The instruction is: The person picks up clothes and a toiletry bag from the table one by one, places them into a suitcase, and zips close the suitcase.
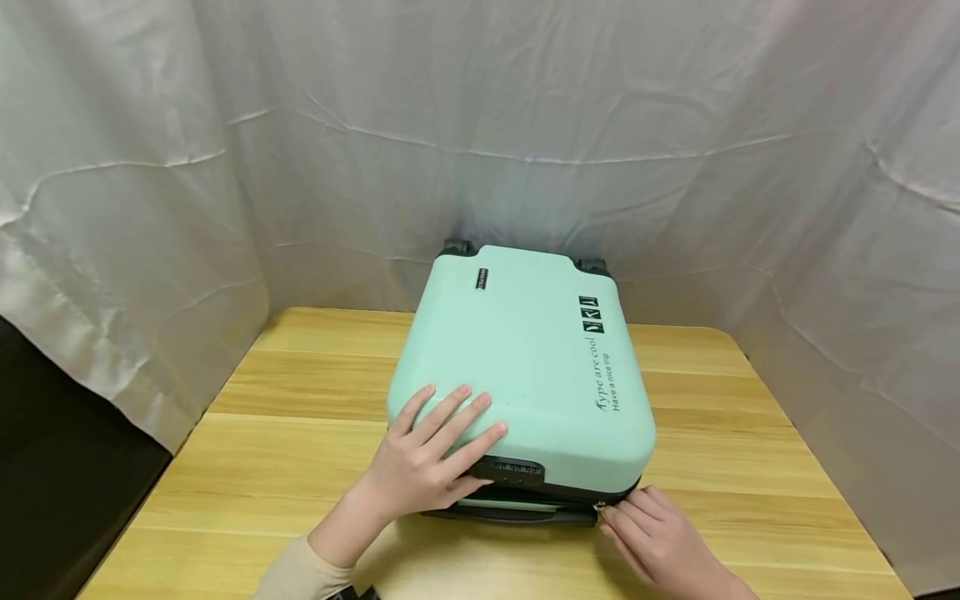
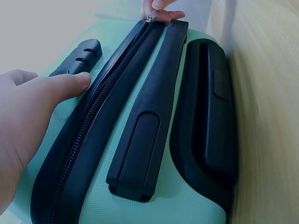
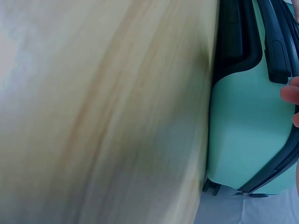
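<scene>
A mint-green hard-shell suitcase (image 1: 517,333) lies flat, its wheels toward the back curtain. My left hand (image 1: 408,471) rests on the lid's near left corner, fingers extended over the top. In the left wrist view its thumb (image 2: 74,86) lies beside the black combination lock (image 2: 86,53). At the near right corner my right hand (image 1: 656,537) pinches the metal zipper pull (image 1: 599,507). The black zipper (image 2: 100,95) runs along the near side, next to the carry handle (image 2: 145,126). Only a few right fingertips (image 3: 290,94) show in the right wrist view.
The suitcase stands on a light wooden table (image 1: 300,400). Pale grey curtains (image 1: 525,125) hang behind it and on both sides. Two black wheels (image 1: 592,266) at the far end are close to the back curtain. A dark area (image 1: 67,467) lies beyond the table's left edge.
</scene>
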`<state>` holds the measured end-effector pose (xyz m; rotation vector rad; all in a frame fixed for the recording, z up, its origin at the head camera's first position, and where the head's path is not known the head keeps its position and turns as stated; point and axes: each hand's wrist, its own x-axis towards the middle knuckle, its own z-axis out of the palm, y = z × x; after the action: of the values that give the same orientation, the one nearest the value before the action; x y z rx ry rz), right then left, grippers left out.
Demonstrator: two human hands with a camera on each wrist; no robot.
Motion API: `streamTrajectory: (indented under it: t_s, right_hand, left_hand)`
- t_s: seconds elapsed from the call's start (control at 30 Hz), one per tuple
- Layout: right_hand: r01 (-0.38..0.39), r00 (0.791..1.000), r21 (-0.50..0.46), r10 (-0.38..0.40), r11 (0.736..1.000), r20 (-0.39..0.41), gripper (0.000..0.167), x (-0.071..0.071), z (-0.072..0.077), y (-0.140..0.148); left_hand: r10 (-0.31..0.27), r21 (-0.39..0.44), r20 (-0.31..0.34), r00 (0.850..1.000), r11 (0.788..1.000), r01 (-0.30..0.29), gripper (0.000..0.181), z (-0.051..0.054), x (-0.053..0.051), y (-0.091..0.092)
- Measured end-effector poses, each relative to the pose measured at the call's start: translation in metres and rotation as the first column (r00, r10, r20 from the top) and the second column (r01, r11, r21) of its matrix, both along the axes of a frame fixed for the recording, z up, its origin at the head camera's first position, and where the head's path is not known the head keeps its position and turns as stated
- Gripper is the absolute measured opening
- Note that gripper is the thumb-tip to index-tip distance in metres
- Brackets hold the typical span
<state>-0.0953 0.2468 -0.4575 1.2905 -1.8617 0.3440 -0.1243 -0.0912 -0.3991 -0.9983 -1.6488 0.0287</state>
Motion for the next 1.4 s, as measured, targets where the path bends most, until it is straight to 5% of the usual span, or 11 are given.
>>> streamTrajectory:
  t_s: [0.33, 0.47, 0.53, 0.6, 0.7, 0.83, 0.9, 0.93, 1.0, 1.07, 1.4]
  right_hand:
    - [-0.063, 0.990, 0.015, 0.061, 0.998, 0.129, 0.032, -0.003, -0.005, 0.014]
    - [-0.112, 0.922, -0.041, 0.119, 0.993, 0.368, 0.016, 0.000, -0.010, 0.019]
    - [-0.136, 0.813, -0.097, 0.167, 0.986, 0.558, 0.018, 0.004, -0.012, 0.021]
    - [-0.164, 0.622, -0.189, 0.250, 0.968, 0.742, 0.027, 0.007, -0.012, 0.021]
    - [-0.170, 0.236, -0.359, 0.392, 0.918, 0.889, 0.026, 0.009, -0.012, 0.022]
    - [-0.058, -0.381, -0.629, 0.565, 0.776, 0.732, 0.036, 0.006, -0.013, 0.023]
    - [0.036, -0.604, -0.712, 0.583, 0.701, 0.543, 0.045, 0.004, -0.016, 0.023]
    - [0.076, -0.683, -0.738, 0.574, 0.671, 0.451, 0.049, 0.003, -0.018, 0.024]
    - [0.129, -0.778, -0.756, 0.538, 0.641, 0.324, 0.055, 0.001, -0.020, 0.024]
    - [0.167, -0.831, -0.764, 0.506, 0.623, 0.231, 0.056, -0.001, -0.024, 0.024]
    - [0.198, -0.915, -0.818, 0.401, 0.540, 0.044, 0.051, -0.007, -0.036, 0.017]
  left_hand:
    - [0.000, 0.003, -0.002, 1.000, 1.000, 0.000, 0.059, 0.001, 0.000, -0.001]
    - [-0.004, 0.004, -0.005, 1.000, 1.000, 0.004, 0.059, 0.000, 0.000, 0.000]
    - [-0.007, 0.005, -0.006, 1.000, 1.000, 0.007, 0.058, 0.000, 0.000, 0.000]
    - [-0.008, 0.006, -0.005, 1.000, 1.000, 0.008, 0.058, -0.001, 0.000, 0.001]
    - [-0.008, 0.008, -0.009, 1.000, 1.000, 0.008, 0.058, 0.000, 0.000, 0.001]
    - [-0.008, 0.010, -0.016, 1.000, 1.000, 0.009, 0.057, 0.002, 0.000, 0.001]
    - [-0.008, 0.011, -0.017, 1.000, 1.000, 0.008, 0.057, 0.003, 0.000, 0.001]
    - [-0.008, 0.010, -0.016, 1.000, 1.000, 0.008, 0.057, 0.003, 0.000, 0.001]
    - [-0.007, 0.009, -0.015, 1.000, 1.000, 0.007, 0.057, 0.003, 0.000, 0.001]
    - [-0.007, 0.008, -0.012, 1.000, 1.000, 0.007, 0.058, 0.002, -0.001, 0.001]
    - [-0.008, 0.004, -0.005, 1.000, 1.000, 0.008, 0.060, 0.000, -0.001, 0.000]
